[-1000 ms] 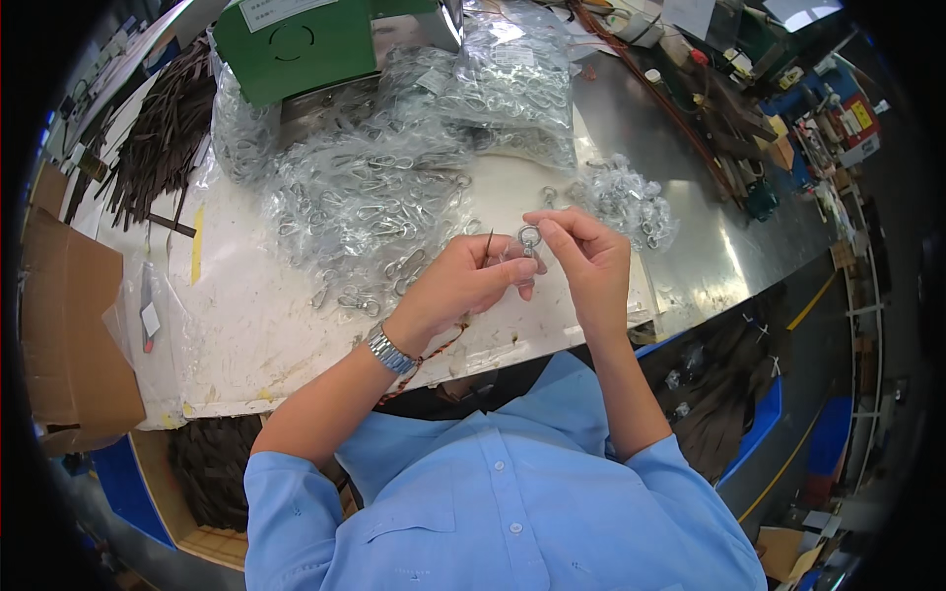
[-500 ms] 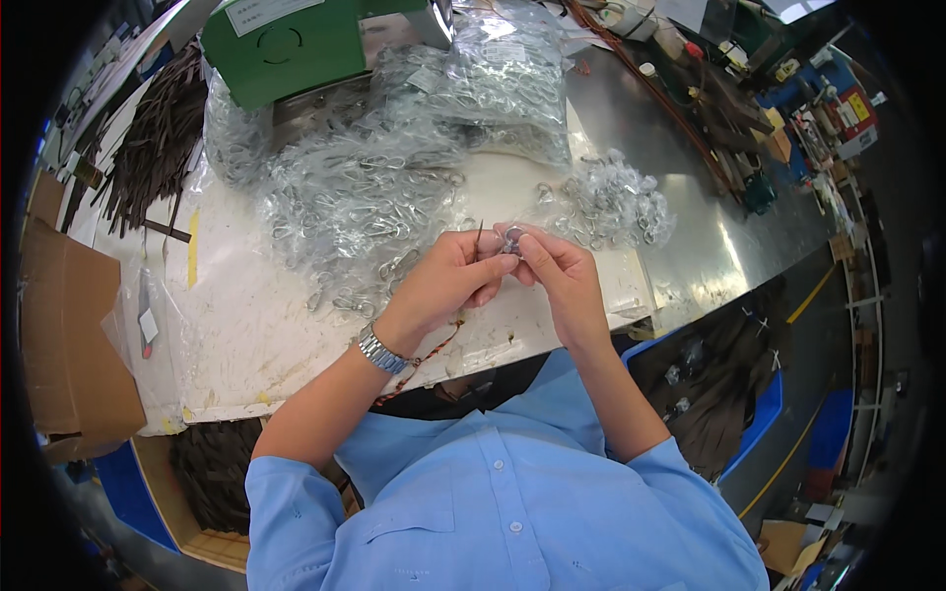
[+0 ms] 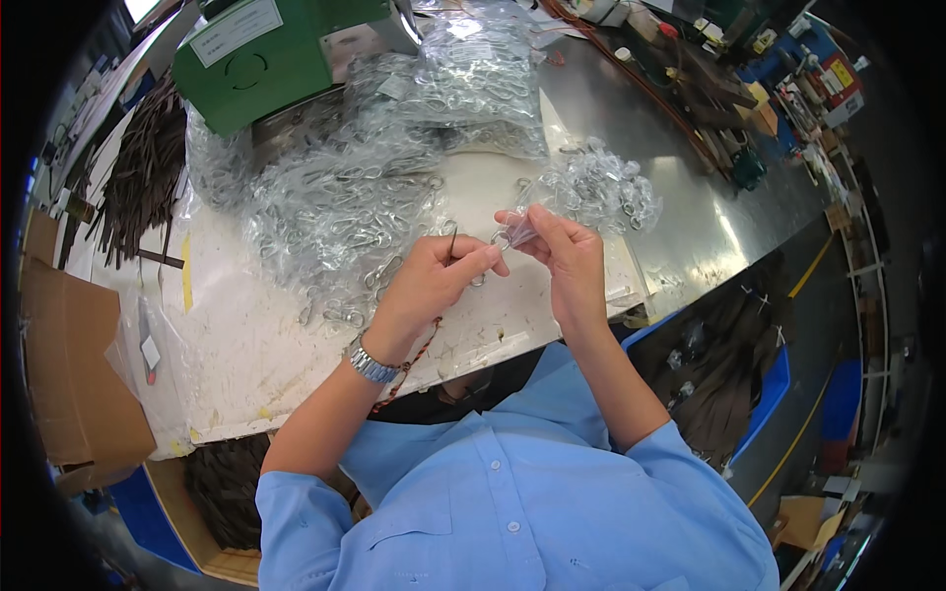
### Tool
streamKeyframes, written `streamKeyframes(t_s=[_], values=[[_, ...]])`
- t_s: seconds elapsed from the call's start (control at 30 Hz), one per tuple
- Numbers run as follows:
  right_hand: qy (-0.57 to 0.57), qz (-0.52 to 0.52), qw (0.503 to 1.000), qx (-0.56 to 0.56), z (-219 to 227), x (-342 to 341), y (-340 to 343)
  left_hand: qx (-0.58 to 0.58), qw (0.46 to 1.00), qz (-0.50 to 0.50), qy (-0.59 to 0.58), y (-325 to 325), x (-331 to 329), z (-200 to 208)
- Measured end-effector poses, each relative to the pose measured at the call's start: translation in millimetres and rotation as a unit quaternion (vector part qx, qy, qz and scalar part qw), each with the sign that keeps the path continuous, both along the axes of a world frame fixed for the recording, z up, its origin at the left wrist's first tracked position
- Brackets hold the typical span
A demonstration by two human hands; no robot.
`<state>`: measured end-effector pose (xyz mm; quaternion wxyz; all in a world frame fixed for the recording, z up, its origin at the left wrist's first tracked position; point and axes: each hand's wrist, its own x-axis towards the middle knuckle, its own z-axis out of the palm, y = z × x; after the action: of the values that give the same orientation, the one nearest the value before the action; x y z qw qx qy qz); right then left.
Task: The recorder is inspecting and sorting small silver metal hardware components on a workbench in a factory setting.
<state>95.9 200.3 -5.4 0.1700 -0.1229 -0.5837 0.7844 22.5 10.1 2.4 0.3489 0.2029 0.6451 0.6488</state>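
My left hand (image 3: 426,284) is closed around a thin dark pointed tool (image 3: 453,243), whose tip sticks up past the fingers. A red-and-black twisted cord (image 3: 422,352) hangs below that hand. My right hand (image 3: 570,258) pinches a small clear plastic bag (image 3: 519,230). Between the two hands is a small silvery metal hook (image 3: 499,239), close to my left fingertips; I cannot tell which hand bears it. Left of my hands spreads a heap of bagged metal hooks (image 3: 335,212). Beyond my right hand lies a pile of small clear bags (image 3: 601,187).
A green box-shaped machine (image 3: 271,64) stands at the far left, beside large clear bags of hooks (image 3: 478,84). Dark brown strips (image 3: 138,172) lie on the white worktop (image 3: 236,364). A cardboard box (image 3: 74,364) is at its left edge, a blue bin (image 3: 764,384) below right.
My hands, together around the metal piece before, have moved apart. The clear plastic now stretches out from my right fingers. The whole view has shifted slightly.
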Motion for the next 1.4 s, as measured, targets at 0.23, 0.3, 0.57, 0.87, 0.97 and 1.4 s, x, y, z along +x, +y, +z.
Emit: streamKeyframes(t_s=[0.23, 0.3, 0.57, 0.87, 0.97, 1.4], values=[[-0.014, -0.019, 1.0, -0.012, -4, 1, 10, 0.021, 0.999, 0.014, -0.019, 0, -1, 2], [-0.016, -0.001, 1.0, -0.023, -4, 1, 8, 0.022, 0.999, 0.028, 0.005, 0, 0, -2], [-0.015, 0.013, 1.0, -0.023, -7, 2, 10, 0.048, 0.997, 0.052, -0.043, -1, 0, 5], [-0.024, 0.019, 1.0, 0.003, -8, 2, 4, 0.084, 0.989, 0.117, -0.025, 2, 3, 3], [-0.019, 0.019, 1.0, 0.004, -8, 1, 2, 0.059, 0.993, 0.103, -0.023, -1, 1, 1], [-0.005, 0.037, 0.999, 0.015, -9, 7, -14, 0.1, 0.989, 0.092, -0.054, 1, 1, -3]])
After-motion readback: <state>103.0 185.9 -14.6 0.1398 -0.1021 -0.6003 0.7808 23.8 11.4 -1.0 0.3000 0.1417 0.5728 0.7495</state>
